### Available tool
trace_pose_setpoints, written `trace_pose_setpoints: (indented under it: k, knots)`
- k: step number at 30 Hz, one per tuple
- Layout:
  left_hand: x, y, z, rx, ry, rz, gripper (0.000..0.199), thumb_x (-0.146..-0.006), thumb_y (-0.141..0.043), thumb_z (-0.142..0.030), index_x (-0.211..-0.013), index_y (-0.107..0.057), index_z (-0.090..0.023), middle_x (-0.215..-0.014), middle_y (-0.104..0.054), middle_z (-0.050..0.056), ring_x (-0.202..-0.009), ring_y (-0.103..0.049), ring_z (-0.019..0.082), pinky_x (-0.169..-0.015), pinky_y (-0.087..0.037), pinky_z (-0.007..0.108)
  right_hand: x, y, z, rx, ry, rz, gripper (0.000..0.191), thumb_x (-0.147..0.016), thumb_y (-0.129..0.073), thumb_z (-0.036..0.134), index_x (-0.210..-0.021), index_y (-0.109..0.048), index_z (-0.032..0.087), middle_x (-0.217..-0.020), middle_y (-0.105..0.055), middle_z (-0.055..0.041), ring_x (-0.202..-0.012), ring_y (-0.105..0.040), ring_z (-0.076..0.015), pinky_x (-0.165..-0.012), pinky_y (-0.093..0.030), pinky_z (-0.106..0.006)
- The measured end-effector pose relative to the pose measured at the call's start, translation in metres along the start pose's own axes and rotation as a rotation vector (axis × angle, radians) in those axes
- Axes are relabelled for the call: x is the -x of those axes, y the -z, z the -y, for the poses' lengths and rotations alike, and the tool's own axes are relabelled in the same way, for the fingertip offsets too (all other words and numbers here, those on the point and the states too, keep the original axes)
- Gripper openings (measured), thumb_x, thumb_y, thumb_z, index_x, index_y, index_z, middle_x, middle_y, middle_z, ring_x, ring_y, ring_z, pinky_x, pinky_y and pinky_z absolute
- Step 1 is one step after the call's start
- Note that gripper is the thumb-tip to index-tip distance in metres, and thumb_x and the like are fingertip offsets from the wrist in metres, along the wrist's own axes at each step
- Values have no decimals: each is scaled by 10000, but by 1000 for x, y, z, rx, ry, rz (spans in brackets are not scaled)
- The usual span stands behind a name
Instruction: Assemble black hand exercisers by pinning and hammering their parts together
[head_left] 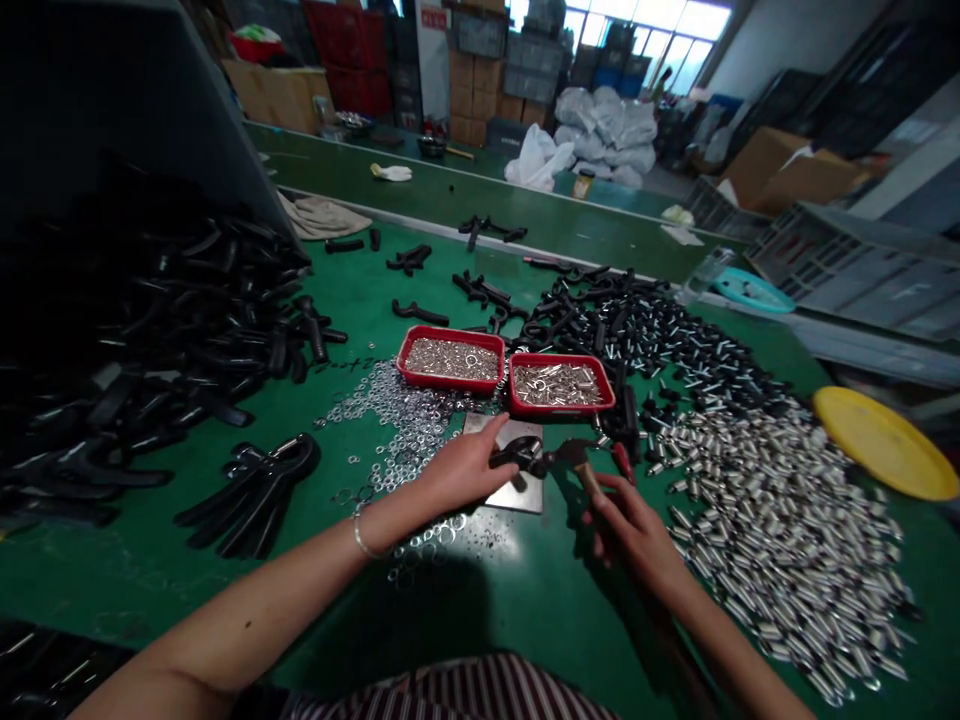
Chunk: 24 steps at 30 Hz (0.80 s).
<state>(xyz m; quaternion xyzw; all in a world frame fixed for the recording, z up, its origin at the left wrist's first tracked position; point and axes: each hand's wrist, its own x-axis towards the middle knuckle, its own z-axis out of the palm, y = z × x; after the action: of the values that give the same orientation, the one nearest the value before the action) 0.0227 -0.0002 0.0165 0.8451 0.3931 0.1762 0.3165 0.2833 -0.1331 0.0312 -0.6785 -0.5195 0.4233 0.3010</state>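
My left hand (474, 462) is closed on a black plastic clamp part (529, 448) with a small metal piece at its end. It holds this part over a square metal plate (527, 497). In my right hand (637, 530) is a hammer (587, 478), gripped by its wooden handle, its dark head just right of the black part. Whether the head touches the part I cannot tell. Beyond the plate stand two red trays: the left tray (450, 383) holds tiny metal pieces, the right tray (562, 407) small metal pins. A red-handled tool (622, 463) lies beside my right hand.
Loose metal rings (409, 430) spread left of the plate. Silvery metal cylinders (780, 520) cover the right side, near a yellow lid (885, 440). Black plastic parts (217, 290) heap at the left; several more (259, 490) lie nearer. Black knobs with screws (660, 325) pile up behind.
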Motion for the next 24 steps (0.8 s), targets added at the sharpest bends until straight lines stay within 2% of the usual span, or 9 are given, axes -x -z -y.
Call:
trace_pose_setpoints:
  k: [2,4,6,8,13,16,18,22,24]
  knots:
    - [-2,14,7,124,40,8,659,-895,-560,-413,-1477,-334,-203,-1122,-671,125,-960,-662,253,-853,-525,393,-3,16,-14,294,85,-84,381,-979,-380,496,-1106,-606,217,-918,-672,-69,-789,-671,-233,-699,-551,-356]
    - [-2,24,15,92,53,-67,605,-883,-573,-377,-1433,-395,-198,-1225,-623,140,-1085,-622,267,-923,-506,413,-14,32,-28,612,115,-218,342,-965,-414,460,-1023,-625,198,-1002,-654,-114,-930,-649,-270,-813,-517,-391]
    - [2,27,18,-20,67,-137,505,-876,-579,-336,-1346,-481,-179,-1275,-582,147,-1189,-552,289,-1005,-457,457,-29,44,-41,846,23,-279,309,-948,-452,430,-1042,-601,177,-1049,-629,-141,-922,-641,-277,-766,-506,-383]
    - [11,21,16,-99,67,-131,405,-895,-566,-354,-1255,-540,-170,-1232,-591,139,-1186,-533,293,-1021,-439,475,-43,49,-52,985,-88,-254,290,-947,-460,414,-1039,-575,164,-1048,-621,-149,-874,-646,-265,-685,-488,-350]
    - [24,-11,1,-245,46,-108,541,-799,-692,-494,-1208,-569,-162,-1204,-573,138,-1141,-508,333,-999,-411,510,-56,63,-55,1058,-77,-180,184,-939,-459,348,-943,-533,180,-949,-658,-141,-825,-654,-263,-620,-428,-322]
    - [17,-19,0,-250,54,-121,379,-847,-654,-400,-1147,-597,-176,-1152,-577,112,-1109,-515,297,-976,-417,459,-49,72,-33,926,-3,-289,202,-908,-490,397,-940,-514,199,-840,-670,-115,-698,-635,-251,-584,-410,-328]
    - [11,-18,3,-230,60,-126,338,-851,-653,-380,-1119,-604,-178,-1132,-581,106,-1098,-517,286,-968,-417,443,-44,66,-7,684,73,-351,242,-890,-524,452,-937,-518,215,-800,-674,-90,-673,-633,-241,-595,-440,-333]
    - [9,-12,9,-183,60,-90,415,-823,-695,-405,-1162,-579,-195,-1162,-584,99,-1129,-503,296,-982,-403,454,-51,11,40,-84,203,-213,295,-907,-540,505,-1029,-525,237,-925,-710,-67,-719,-692,-220,-671,-557,-361]
    - [12,-9,10,-156,70,-74,431,-829,-695,-408,-1186,-566,-203,-1187,-581,97,-1145,-499,297,-990,-397,457,-64,-25,49,-291,226,-184,302,-907,-556,503,-1049,-506,241,-951,-713,-64,-729,-712,-219,-668,-587,-367]
